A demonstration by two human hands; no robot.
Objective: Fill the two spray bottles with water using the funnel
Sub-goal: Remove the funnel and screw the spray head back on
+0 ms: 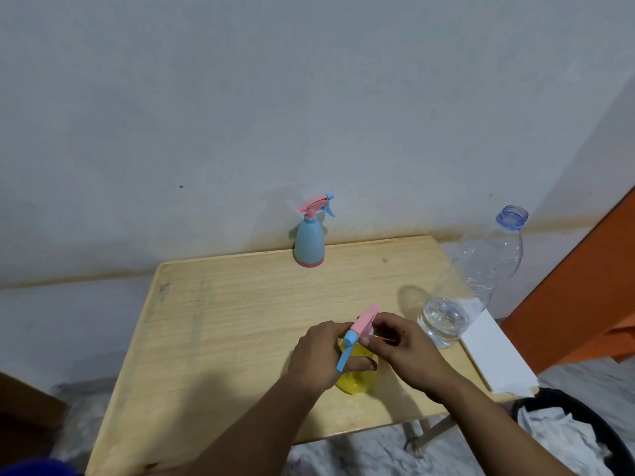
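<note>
1. Left hand [319, 352] grips the yellow translucent plastic spray bottle [357, 376], standing at the wooden table's [223, 304] near edge; right hand [395, 341] pinches its pink-and-blue trigger head [360, 326].
2. Judged step: screwing the head on or off; which, I cannot tell; no funnel shows; next calls for steady twisting.

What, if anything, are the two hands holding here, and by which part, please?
Both hold the yellow spray bottle: the left hand grips its body, the right hand its pink spray head.

My hands [357, 352] hide the yellow spray bottle's [357, 381] neck; at five o'clock, the frame edge cuts the black bin [584, 420].
</note>
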